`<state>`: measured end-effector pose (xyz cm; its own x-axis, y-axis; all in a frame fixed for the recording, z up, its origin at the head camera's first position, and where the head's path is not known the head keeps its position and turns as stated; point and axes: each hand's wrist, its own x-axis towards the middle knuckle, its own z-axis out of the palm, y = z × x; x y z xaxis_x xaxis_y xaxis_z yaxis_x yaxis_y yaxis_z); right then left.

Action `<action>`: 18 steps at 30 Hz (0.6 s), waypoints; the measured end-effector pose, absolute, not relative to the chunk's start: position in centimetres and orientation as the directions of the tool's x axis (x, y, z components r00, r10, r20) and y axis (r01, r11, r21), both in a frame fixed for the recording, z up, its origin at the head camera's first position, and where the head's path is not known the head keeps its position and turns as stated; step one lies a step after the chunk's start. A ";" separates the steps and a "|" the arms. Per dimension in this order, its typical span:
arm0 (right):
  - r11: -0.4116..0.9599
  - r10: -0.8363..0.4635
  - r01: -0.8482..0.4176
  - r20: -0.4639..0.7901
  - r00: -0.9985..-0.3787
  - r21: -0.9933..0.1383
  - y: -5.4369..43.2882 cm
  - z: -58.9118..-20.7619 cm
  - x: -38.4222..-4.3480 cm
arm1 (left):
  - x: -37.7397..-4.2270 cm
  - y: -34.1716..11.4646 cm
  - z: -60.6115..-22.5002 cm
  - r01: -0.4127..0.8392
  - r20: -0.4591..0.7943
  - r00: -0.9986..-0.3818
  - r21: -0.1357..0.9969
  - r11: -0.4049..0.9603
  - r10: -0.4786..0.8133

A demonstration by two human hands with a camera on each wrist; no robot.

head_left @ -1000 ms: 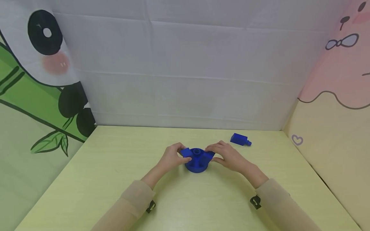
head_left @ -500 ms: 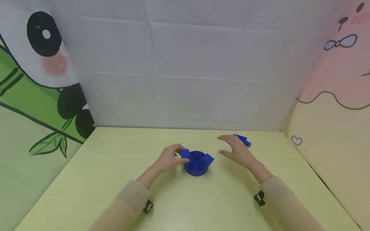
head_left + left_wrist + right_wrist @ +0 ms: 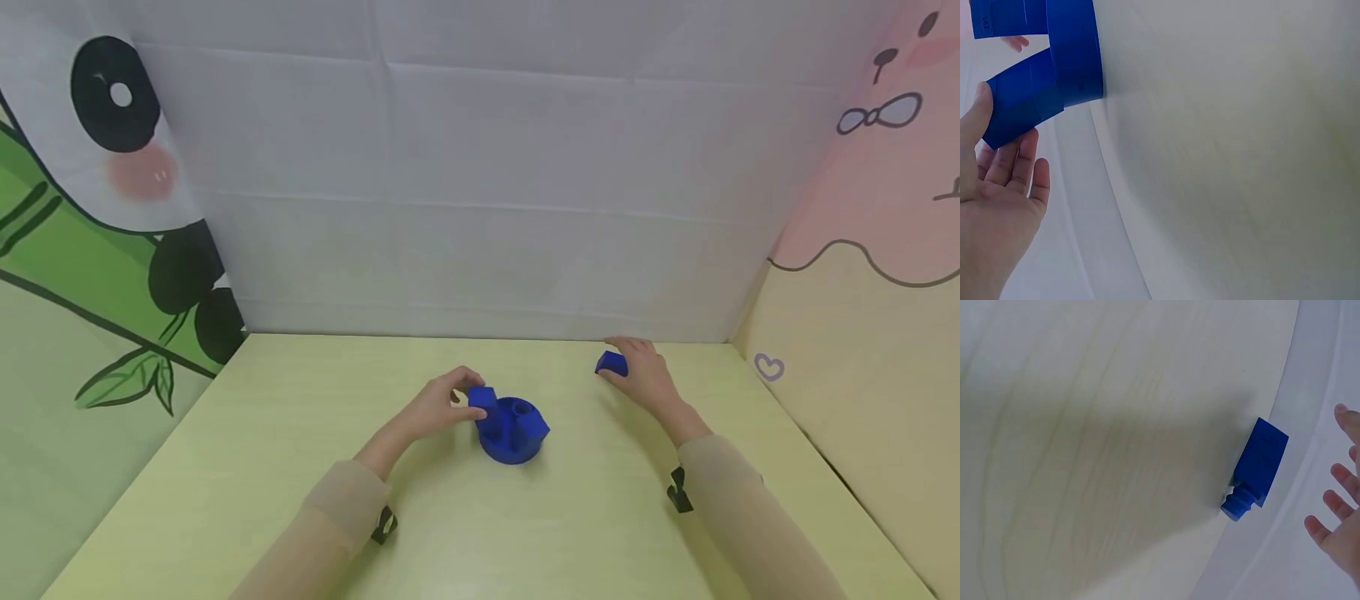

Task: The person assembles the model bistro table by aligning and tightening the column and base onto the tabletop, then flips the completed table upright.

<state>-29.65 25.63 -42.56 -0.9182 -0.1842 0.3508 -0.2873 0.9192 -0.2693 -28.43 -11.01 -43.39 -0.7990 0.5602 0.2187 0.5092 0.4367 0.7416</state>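
A round blue base (image 3: 510,455) with a central socket sits on the table. Two blue blocks lean outward from it. My left hand (image 3: 442,406) pinches the left block (image 3: 483,398) between thumb and fingers; the left wrist view shows this block (image 3: 1025,97) meeting the base (image 3: 1075,53). The other block (image 3: 534,427) stands on the right side, untouched. Farther right, my right hand (image 3: 647,382) reaches over a loose blue block (image 3: 611,363) and partly hides it. In the right wrist view that block (image 3: 1262,456) has a ridged neck, and the spread fingers (image 3: 1337,505) are apart from it.
The pale yellow table (image 3: 300,467) meets a white cloth backdrop (image 3: 480,250) just behind the loose block. Printed cartoon panels stand along the left and right sides.
My right hand has let go of the right block and moved right and back to the loose block. My left hand keeps its grip, and the base has turned slightly.
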 end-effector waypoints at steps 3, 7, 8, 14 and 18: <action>0.925 -0.172 -0.268 0.331 -0.928 -0.270 26.2 -42.8 -29.9 | -29.1 -11.1 -43.5 0.521 0.218 -0.782 0.744 0.418 0.584; 0.934 -0.150 -0.233 0.294 -0.944 -0.271 26.7 -43.0 -30.2 | -30.0 -11.2 -43.5 0.538 0.215 -0.759 0.739 0.405 0.615; 0.936 -0.144 -0.222 0.282 -0.949 -0.272 26.8 -43.1 -30.3 | -30.2 -11.2 -43.6 0.540 0.213 -0.755 0.739 0.402 0.620; 0.944 -0.104 -0.166 0.218 -0.970 -0.285 27.2 -43.6 -30.8 | -31.4 -11.1 -43.9 0.505 0.188 -0.742 0.788 0.352 0.644; 0.952 -0.090 -0.137 0.176 -0.980 -0.275 27.5 -44.0 -31.3 | -32.2 -10.6 -44.1 0.465 0.159 -0.737 0.824 0.322 0.658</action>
